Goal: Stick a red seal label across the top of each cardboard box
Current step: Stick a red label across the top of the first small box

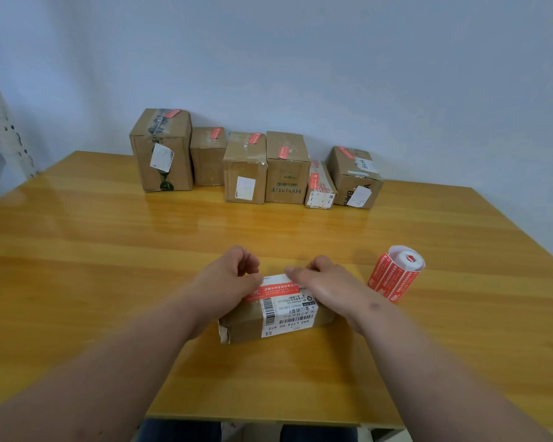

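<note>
A red seal label (276,290) lay across the top of a small cardboard box (268,320) near the front of the wooden table (109,250). The left hand (229,279), fingers curled, pressed the label's left end with its thumb; the right hand (321,285) lay flat, fingers straight, over its right end. A roll of red labels (396,272) stood just right of the box. Six sealed boxes (253,164) lined the wall, well apart.

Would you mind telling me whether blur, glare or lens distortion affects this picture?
Head view: the right hand has motion-blurred fingertips; soft glare streaks the table below the back boxes; wide-angle distortion bows the table edges; the label roll looks sharp.
</note>
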### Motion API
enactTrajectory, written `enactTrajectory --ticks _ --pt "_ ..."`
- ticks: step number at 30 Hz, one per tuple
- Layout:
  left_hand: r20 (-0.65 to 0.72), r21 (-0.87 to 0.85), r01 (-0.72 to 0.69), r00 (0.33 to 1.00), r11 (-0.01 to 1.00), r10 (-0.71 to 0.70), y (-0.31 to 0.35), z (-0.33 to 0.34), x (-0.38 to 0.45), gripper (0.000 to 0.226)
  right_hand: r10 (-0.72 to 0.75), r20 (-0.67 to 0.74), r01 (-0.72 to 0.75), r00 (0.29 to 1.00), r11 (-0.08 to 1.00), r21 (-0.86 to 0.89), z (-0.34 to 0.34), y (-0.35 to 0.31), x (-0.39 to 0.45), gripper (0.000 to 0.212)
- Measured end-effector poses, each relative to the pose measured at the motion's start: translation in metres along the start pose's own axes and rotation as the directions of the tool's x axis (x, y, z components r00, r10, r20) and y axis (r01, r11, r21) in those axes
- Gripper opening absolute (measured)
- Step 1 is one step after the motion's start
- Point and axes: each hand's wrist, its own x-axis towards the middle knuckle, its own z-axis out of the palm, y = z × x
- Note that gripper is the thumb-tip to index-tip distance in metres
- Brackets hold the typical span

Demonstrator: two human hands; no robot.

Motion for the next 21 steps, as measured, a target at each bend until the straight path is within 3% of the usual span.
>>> enactTrajectory --ticks 2,7,12,18,21 --pt "-0.015 0.051 -0.029 0.999 0.998 0.03 0.0 0.002 -0.001 0.015 -0.016 -0.033 0.013 0.999 0.995 -0.098 0.004 0.001 0.001 0.053" --pt "0.022 -0.04 -0.012 1.0 0.999 0.013 -0.001 -0.005 -0.004 0.02 0.0 0.018 0.002 1.0 0.997 -0.071 0.002 0.0 -0.001 0.045" --pt "0.046 0.036 -0.064 0.997 0.997 0.062 0.0 -0.003 -0.008 0.031 -0.014 -0.004 0.013 1.0 0.98 -0.201 0.005 -0.004 -0.004 0.082" --pt "0.113 -0.073 -0.006 0.994 0.997 0.014 0.0 -0.014 -0.01 0.046 -0.001 0.122 0.002 0.993 1.0 -0.008 -0.007 0.003 -0.002 0.065" --pt "0.101 -0.089 0.014 0.995 0.996 -0.005 0.001 -0.012 -0.01 0.046 -0.004 0.1 0.011 0.995 0.998 -0.063 -0.003 0.004 0.0 0.073"
